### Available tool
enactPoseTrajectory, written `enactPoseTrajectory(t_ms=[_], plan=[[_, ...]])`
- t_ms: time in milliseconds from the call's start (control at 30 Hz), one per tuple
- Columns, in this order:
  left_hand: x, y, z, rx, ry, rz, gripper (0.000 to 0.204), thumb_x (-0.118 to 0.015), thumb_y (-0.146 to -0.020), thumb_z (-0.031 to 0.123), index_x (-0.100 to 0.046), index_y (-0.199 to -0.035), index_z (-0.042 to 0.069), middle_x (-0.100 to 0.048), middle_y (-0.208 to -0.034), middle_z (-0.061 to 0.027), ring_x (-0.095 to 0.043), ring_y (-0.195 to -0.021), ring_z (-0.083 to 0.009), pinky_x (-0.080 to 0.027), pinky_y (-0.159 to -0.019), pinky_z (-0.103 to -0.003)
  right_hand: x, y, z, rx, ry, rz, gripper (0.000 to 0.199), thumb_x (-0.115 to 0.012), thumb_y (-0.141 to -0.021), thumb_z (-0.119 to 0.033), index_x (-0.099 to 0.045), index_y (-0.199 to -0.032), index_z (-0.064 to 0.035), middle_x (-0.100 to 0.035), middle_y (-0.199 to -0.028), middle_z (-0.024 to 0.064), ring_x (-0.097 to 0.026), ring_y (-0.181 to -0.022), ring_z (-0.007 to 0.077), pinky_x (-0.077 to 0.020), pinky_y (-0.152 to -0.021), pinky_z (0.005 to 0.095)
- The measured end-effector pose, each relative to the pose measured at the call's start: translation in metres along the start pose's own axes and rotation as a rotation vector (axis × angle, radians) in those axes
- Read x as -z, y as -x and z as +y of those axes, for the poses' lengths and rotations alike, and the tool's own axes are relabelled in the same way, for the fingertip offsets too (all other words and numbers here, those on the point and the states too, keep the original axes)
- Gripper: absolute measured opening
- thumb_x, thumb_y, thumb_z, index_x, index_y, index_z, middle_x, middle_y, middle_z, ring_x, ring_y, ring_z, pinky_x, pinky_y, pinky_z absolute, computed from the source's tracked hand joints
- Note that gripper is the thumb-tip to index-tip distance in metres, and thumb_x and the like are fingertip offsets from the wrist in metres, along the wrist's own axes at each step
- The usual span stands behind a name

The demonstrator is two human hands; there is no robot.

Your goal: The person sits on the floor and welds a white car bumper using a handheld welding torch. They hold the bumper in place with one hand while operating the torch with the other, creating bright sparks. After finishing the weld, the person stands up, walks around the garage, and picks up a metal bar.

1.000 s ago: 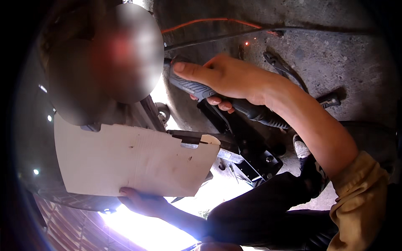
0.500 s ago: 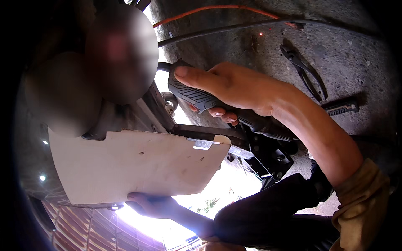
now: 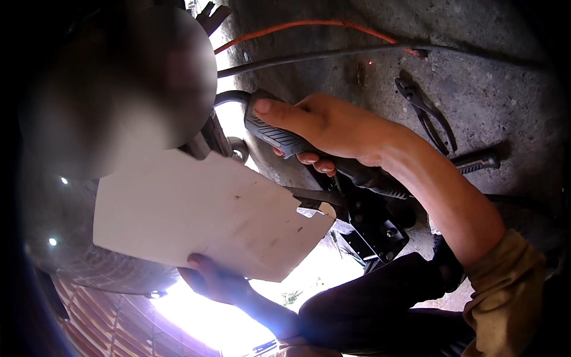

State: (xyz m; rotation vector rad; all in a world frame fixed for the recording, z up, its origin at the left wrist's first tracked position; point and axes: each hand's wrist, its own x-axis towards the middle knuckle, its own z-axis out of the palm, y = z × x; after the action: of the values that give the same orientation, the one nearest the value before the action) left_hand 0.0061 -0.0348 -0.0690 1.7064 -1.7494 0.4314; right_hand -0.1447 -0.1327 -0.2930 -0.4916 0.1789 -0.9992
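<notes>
Holding a pale sheet of card (image 3: 202,217) by its lower edge in the lower left of the frame, the left hand (image 3: 217,279) has its fingers closed on it like a shield. To its right, in the middle, the right hand (image 3: 330,128) is wrapped tight around a dark ribbed tool handle (image 3: 279,134) with a black cable (image 3: 369,52) running off above. It looks like working on the black metal bracket (image 3: 372,229) below; next, the tip likely needs steady aiming there.

Rough grey concrete floor (image 3: 476,89), glaring daylight below.
</notes>
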Motion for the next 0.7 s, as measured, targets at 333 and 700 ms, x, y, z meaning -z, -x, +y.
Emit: enactPoseTrajectory(t_ms=[333, 700], plan=[[-0.013, -0.001, 0.011, -0.001, -0.055, -0.179, 0.047, -0.057, -0.098, 0.032, -0.051, -0.126, -0.006, -0.060, -0.107, -0.0126, -0.056, -0.097, -0.0185, -0.046, -0.086, -0.033, -0.008, 0.003, -0.011, -0.009, -0.024, 0.013, 0.071, -0.049, -0.086, -0.072, -0.063, -0.070, -0.0040, -0.047, -0.054, 0.0000, -0.042, -0.039, 0.0088, -0.0358, -0.040, 0.0239], [-0.017, -0.001, 0.012, -0.003, -0.081, -0.130, 0.064, -0.061, -0.092, 0.051, -0.054, -0.120, -0.006, -0.062, -0.099, -0.0093, -0.058, -0.089, -0.0152, -0.047, -0.079, -0.030, -0.009, 0.006, -0.013, -0.046, -0.011, 0.108, 0.070, -0.052, -0.086, -0.071, -0.060, -0.070, -0.0035, -0.047, -0.051, -0.0002, -0.044, -0.039, 0.0093, -0.0357, -0.040, 0.0253]])
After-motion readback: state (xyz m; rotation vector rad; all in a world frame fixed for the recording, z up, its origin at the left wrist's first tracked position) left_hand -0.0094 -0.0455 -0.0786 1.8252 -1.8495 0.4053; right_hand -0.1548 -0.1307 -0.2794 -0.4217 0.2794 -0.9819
